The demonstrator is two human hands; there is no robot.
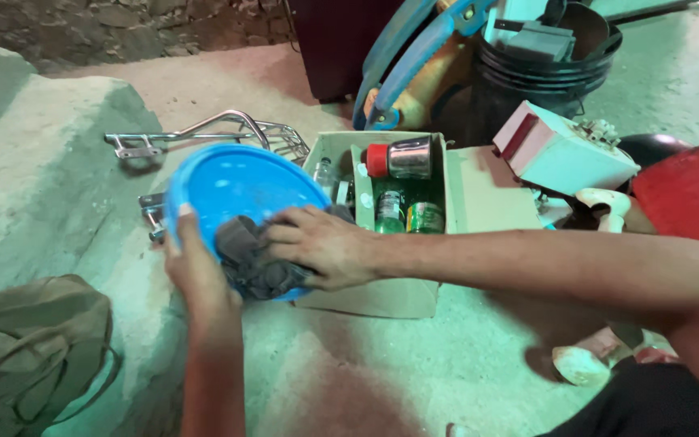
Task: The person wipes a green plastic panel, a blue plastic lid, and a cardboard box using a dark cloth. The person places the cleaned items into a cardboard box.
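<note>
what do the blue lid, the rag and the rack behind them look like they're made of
Blue lid: likely plastic, with a smooth, even colour and soft sheen. Rag under the right hand: dark grey cloth, crumpled into folds and matte. Rack: metal, probably chromed or steel, made of thin, bright, reflective bars.

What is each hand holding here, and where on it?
Left hand grips the blue round lid by its near rim; right hand presses a dark rag onto it.
</note>
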